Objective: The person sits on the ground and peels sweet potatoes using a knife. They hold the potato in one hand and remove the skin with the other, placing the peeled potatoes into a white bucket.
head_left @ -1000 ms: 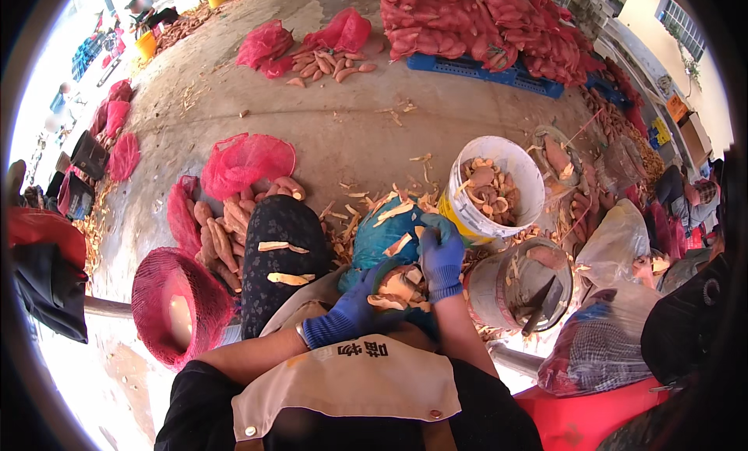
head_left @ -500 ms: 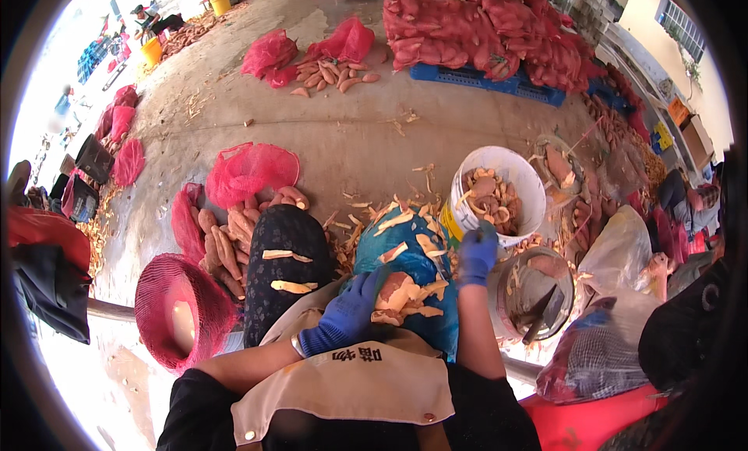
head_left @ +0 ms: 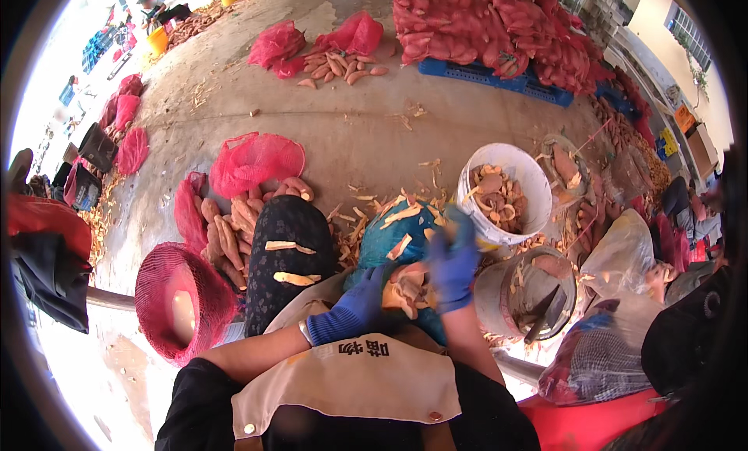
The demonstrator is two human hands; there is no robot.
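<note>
My left hand, in a blue glove, is over my lap with its fingers pressed together. Its fingertips lie against a pinkish sweet potato piece among pale peelings; what they grip is hidden. My right hand, also gloved in blue, hovers just right of that piece, its fingers smeared by motion. A blue cloth or bag covers my right knee, with strips of peel on it. More strips lie on my dark patterned left trouser leg. Beyond my right hand stands a white bucket holding sweet potato pieces.
A grey bucket with a blade-like tool stands at right. Whole sweet potatoes spill from a red mesh bag at left, near a mesh-covered bucket. Red sacks are stacked on a blue pallet at the back.
My right hand has moved from the white bucket's near rim left and down toward my lap. My left hand has shifted slightly right. Some peelings beside the right hand are now covered.
</note>
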